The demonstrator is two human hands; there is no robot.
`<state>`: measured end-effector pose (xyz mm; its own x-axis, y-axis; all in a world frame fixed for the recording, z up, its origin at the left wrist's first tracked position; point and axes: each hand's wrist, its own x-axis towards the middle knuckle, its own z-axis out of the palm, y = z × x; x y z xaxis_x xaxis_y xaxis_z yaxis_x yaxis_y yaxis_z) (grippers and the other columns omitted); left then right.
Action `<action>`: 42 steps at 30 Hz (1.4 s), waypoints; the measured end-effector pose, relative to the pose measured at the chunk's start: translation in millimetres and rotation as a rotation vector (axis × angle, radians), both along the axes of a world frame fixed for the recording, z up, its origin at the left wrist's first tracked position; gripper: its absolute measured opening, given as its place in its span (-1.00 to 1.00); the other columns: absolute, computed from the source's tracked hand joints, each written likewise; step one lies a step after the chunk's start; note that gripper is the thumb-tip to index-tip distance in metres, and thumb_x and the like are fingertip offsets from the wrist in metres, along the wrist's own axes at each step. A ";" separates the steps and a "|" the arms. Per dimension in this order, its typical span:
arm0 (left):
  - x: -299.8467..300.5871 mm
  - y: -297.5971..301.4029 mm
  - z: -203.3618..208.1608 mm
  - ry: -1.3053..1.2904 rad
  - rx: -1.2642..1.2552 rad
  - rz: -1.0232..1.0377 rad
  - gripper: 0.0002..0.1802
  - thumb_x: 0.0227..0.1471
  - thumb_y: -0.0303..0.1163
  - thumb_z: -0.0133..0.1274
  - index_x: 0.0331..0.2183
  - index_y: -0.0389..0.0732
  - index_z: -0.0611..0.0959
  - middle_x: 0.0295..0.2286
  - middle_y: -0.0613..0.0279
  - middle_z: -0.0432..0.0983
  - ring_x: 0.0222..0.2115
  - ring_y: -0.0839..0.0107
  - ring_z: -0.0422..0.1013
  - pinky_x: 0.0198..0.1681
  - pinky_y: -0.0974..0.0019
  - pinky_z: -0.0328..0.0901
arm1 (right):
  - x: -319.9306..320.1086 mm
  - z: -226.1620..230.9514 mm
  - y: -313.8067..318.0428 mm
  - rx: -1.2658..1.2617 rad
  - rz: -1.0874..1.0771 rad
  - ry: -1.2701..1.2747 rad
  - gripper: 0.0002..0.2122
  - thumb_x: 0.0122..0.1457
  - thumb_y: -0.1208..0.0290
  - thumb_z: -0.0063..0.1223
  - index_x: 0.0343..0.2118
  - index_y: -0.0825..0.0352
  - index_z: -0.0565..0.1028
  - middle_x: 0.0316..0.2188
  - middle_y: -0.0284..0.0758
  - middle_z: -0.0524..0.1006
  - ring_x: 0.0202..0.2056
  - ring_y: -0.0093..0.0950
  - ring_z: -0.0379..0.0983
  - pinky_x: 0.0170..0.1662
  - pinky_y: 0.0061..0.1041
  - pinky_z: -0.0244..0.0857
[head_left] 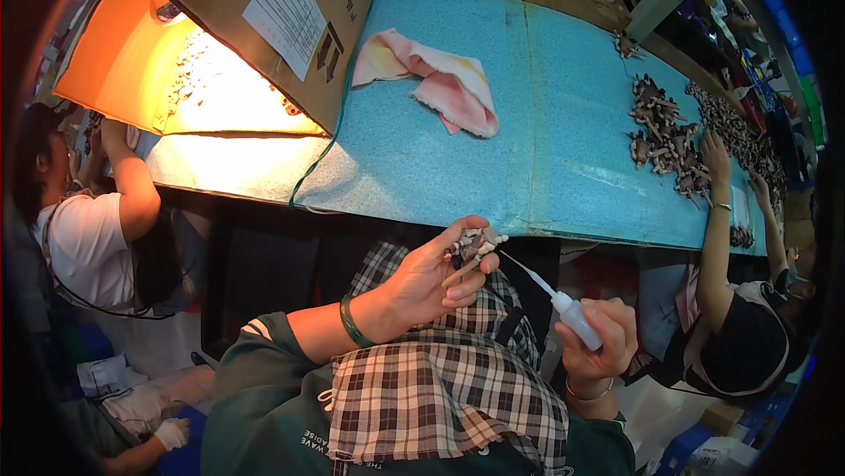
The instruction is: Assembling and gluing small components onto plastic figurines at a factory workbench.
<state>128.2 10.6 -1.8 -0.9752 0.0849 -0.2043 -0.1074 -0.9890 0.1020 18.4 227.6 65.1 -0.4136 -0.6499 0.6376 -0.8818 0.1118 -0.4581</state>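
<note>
Between the thumb and fingers of my left hand point(414, 282) is a small brown-and-cream figurine point(473, 251) with a stick-like part pointing down to the left. It is held over my lap, just off the table's front edge. My right hand point(600, 339) grips a small white squeeze bottle point(576, 319) whose long thin nozzle slants up and left. The nozzle's tip is close to the figurine; whether it touches, I cannot tell. A checked apron point(440, 401) lies below both hands.
A blue-topped table point(440, 181) stretches ahead, with a crumpled pink cloth point(449, 84) on it. At left stands an open cardboard box point(255, 31), brightly lit inside. A pile of similar figurines point(664, 132) lies at right, near a co-worker's hand point(715, 157). Another person sits at left.
</note>
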 end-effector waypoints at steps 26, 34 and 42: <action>9.0 3.4 1.9 0.030 -0.129 0.009 -0.61 0.28 0.01 -0.34 -0.01 0.02 0.33 -0.34 0.15 0.42 -0.66 0.57 0.21 -0.61 0.52 0.12 | 8.9 1.8 -3.0 0.038 0.051 0.133 -0.61 -0.16 0.48 0.40 -0.22 0.29 0.50 -0.32 -0.31 0.50 -0.59 -0.48 0.41 -0.62 -0.60 0.22; 8.7 3.0 2.9 0.005 -0.144 0.001 -0.60 0.28 0.02 -0.35 -0.02 0.02 0.33 -0.34 0.13 0.41 -0.66 0.57 0.21 -0.62 0.52 0.12 | 9.2 8.5 -2.6 0.118 0.061 0.167 -0.70 -0.11 0.53 0.35 -0.28 0.29 0.51 -0.31 -0.30 0.51 -0.49 -0.40 0.40 -0.51 -0.53 0.30; 8.8 4.3 6.1 -0.042 -0.162 0.007 -0.58 0.29 0.00 -0.36 0.03 0.01 0.33 -0.37 0.14 0.41 -0.69 0.56 0.20 -0.65 0.54 0.13 | 9.2 11.6 -2.0 0.145 0.073 0.230 -0.72 -0.14 0.54 0.35 -0.32 0.26 0.53 -0.31 -0.35 0.52 -0.50 -0.40 0.39 -0.52 -0.55 0.27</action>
<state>137.0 14.9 4.3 -0.9659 0.0407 -0.2558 -0.1083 -0.9606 0.2558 27.5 225.6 76.7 -0.2173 -0.7637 0.6078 -0.9690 0.0940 -0.2284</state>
